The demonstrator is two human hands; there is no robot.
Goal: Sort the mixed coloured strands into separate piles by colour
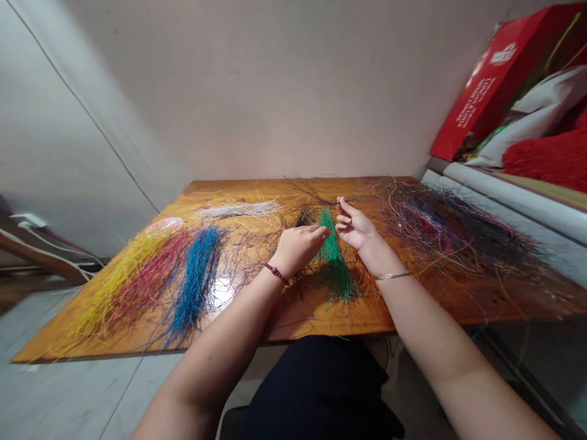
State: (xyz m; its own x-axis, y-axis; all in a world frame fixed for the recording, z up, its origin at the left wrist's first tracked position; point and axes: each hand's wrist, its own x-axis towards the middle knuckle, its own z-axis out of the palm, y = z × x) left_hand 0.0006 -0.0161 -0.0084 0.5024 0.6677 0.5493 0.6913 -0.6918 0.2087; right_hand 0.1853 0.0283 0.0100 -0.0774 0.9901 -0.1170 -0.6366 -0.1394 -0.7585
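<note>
My right hand (358, 229) is raised over the table, with thumb and forefinger pinched on a few thin dark strands (316, 195) that fan out to the left. Just left of it, my left hand (300, 244) is closed, knuckles up. What its fingers hold, if anything, is too small to make out. Between and below both hands lies a bundle of green strands (338, 278). A dark bundle (302, 218) shows behind my left hand, partly hidden by it. Orange strands (364, 278) stick out beside the green ones, under my right wrist.
On the wooden table (284, 324) lie blue (195, 281), red (147, 278), yellow (114, 278) and white (238, 209) strand bundles. A tangled multicoloured heap (449, 226) covers the right side. Beyond it stands a red box (486, 79). A wall (293, 91) closes off the back.
</note>
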